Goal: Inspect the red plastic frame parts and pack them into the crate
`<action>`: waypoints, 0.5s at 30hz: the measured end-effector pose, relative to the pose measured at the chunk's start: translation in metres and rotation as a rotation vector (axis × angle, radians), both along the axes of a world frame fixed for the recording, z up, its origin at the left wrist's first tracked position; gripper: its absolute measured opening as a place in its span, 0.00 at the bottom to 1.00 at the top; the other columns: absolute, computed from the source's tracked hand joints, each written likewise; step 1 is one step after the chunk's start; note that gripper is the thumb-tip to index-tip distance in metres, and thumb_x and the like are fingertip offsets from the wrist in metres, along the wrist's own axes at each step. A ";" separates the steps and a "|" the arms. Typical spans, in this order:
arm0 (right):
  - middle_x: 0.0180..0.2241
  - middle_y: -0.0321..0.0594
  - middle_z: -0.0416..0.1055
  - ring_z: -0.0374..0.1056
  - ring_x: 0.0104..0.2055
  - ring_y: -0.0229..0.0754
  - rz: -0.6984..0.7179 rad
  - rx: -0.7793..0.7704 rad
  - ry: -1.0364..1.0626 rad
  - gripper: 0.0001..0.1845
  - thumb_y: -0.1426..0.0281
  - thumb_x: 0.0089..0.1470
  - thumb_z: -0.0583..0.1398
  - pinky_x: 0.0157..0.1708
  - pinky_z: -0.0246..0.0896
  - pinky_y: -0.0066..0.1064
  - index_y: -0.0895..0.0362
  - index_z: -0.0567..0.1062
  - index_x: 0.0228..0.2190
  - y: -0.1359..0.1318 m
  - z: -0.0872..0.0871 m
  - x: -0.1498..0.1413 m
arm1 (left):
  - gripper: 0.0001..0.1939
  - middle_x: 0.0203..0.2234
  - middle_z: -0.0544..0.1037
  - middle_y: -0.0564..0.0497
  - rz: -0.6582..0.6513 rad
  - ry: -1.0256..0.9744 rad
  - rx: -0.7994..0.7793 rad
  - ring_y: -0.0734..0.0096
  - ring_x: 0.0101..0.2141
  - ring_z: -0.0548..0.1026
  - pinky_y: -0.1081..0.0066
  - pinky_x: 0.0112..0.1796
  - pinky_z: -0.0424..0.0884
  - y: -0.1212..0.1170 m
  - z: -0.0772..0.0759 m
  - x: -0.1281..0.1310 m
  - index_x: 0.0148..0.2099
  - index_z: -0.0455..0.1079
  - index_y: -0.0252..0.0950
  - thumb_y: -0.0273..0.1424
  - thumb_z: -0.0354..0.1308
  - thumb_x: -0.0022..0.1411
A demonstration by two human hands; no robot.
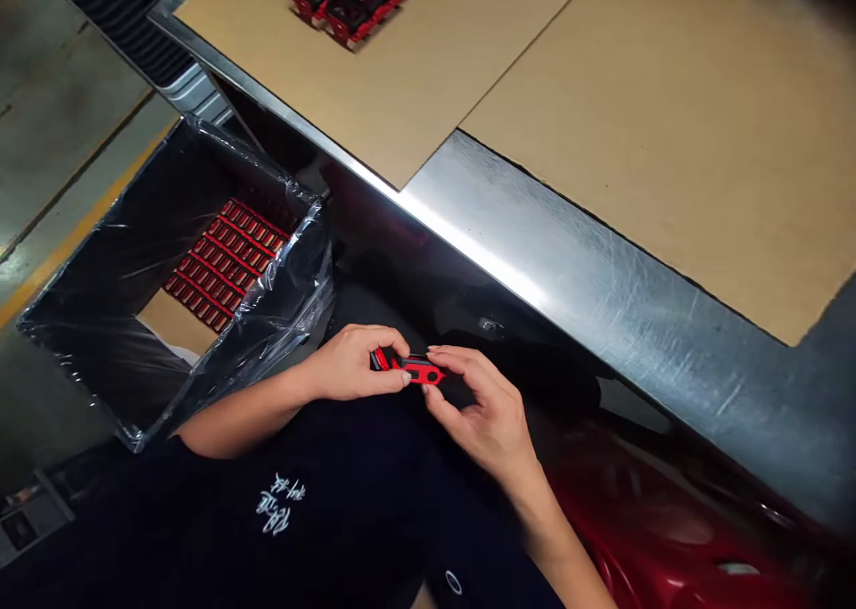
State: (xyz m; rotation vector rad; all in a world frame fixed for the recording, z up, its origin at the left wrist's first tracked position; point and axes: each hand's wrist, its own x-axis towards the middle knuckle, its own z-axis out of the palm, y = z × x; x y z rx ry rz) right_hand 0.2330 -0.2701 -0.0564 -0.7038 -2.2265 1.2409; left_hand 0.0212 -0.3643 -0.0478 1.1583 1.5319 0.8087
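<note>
Two bare hands meet over a small red-and-black piece (423, 374) in front of a worker's dark shirt (348, 493), just off the near edge of a metal tabletop (508, 226). The left hand (354, 364) has its grip closed on one end of the piece, thumb below and fingers above, apparently to steady it while leaving the flat red face exposed. At the other end, the fingertips and thumb of the right hand (491, 404) frame the narrow tip from opposite edges, a light pose that seems suited to fine handling; how firmly that grip presses, the view does not tell. Held low and close to the body, the piece is likely easier to see and control with both hands. Beside the worker's left arm, a dark bin (100, 261) lined with clear plastic holds red-and-black parts (224, 261) in tight, parallel rows, an order that probably saves room and limits rubbing. A brown board (177, 324) lies next to the rows, perhaps as a cushion or divider. Across the tabletop, a left cardboard sheet (374, 92) and a right cardboard sheet (669, 145) cover much of the metal, likely guarding against scratches. More red-and-black units (365, 7) stand grouped near the far side of the left sheet, well apart from the hands.
</note>
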 end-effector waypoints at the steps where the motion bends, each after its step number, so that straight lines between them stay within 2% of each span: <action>1: 0.45 0.44 0.77 0.76 0.45 0.45 0.017 -0.060 -0.004 0.17 0.75 0.56 0.66 0.46 0.75 0.37 0.53 0.77 0.48 0.002 0.001 -0.003 | 0.12 0.27 0.78 0.53 0.009 -0.123 -0.095 0.73 0.28 0.75 0.73 0.31 0.68 -0.002 -0.001 -0.002 0.40 0.74 0.36 0.39 0.64 0.59; 4: 0.42 0.39 0.79 0.76 0.42 0.42 0.015 -0.240 -0.015 0.15 0.72 0.58 0.67 0.41 0.75 0.32 0.49 0.80 0.47 0.003 0.002 -0.012 | 0.17 0.19 0.71 0.57 0.065 -0.537 -0.324 0.76 0.19 0.68 0.76 0.22 0.61 -0.008 -0.009 0.000 0.38 0.71 0.36 0.44 0.64 0.58; 7: 0.44 0.38 0.79 0.76 0.44 0.43 0.032 -0.352 -0.029 0.14 0.69 0.59 0.67 0.45 0.74 0.34 0.47 0.81 0.47 -0.001 -0.001 -0.021 | 0.17 0.20 0.72 0.55 0.082 -0.719 -0.388 0.77 0.18 0.68 0.75 0.21 0.61 -0.018 -0.016 -0.005 0.35 0.70 0.35 0.42 0.67 0.51; 9: 0.48 0.40 0.78 0.76 0.46 0.45 -0.001 -0.407 -0.068 0.17 0.66 0.58 0.67 0.50 0.72 0.38 0.46 0.80 0.49 -0.004 -0.005 -0.024 | 0.19 0.22 0.74 0.53 0.217 -0.582 -0.351 0.74 0.19 0.70 0.74 0.22 0.65 -0.029 -0.017 -0.029 0.32 0.71 0.34 0.42 0.69 0.45; 11: 0.49 0.43 0.78 0.77 0.47 0.48 -0.082 -0.491 -0.129 0.20 0.62 0.57 0.68 0.52 0.72 0.44 0.48 0.79 0.51 -0.007 -0.011 -0.024 | 0.20 0.23 0.75 0.53 0.503 -0.246 -0.299 0.73 0.20 0.72 0.72 0.24 0.68 -0.049 -0.015 -0.074 0.30 0.71 0.34 0.43 0.71 0.43; 13: 0.49 0.46 0.79 0.76 0.50 0.54 -0.170 -0.562 -0.207 0.23 0.57 0.55 0.69 0.56 0.70 0.49 0.52 0.80 0.50 -0.006 -0.019 -0.021 | 0.18 0.23 0.75 0.55 0.777 0.023 -0.283 0.74 0.23 0.73 0.73 0.28 0.69 -0.078 -0.011 -0.131 0.35 0.71 0.34 0.42 0.68 0.49; 15: 0.49 0.49 0.79 0.76 0.51 0.58 -0.233 -0.626 -0.299 0.29 0.52 0.51 0.70 0.57 0.69 0.52 0.55 0.80 0.49 -0.004 -0.026 -0.016 | 0.16 0.27 0.76 0.56 0.990 0.232 -0.312 0.75 0.27 0.73 0.73 0.33 0.70 -0.113 -0.009 -0.184 0.40 0.71 0.33 0.36 0.68 0.54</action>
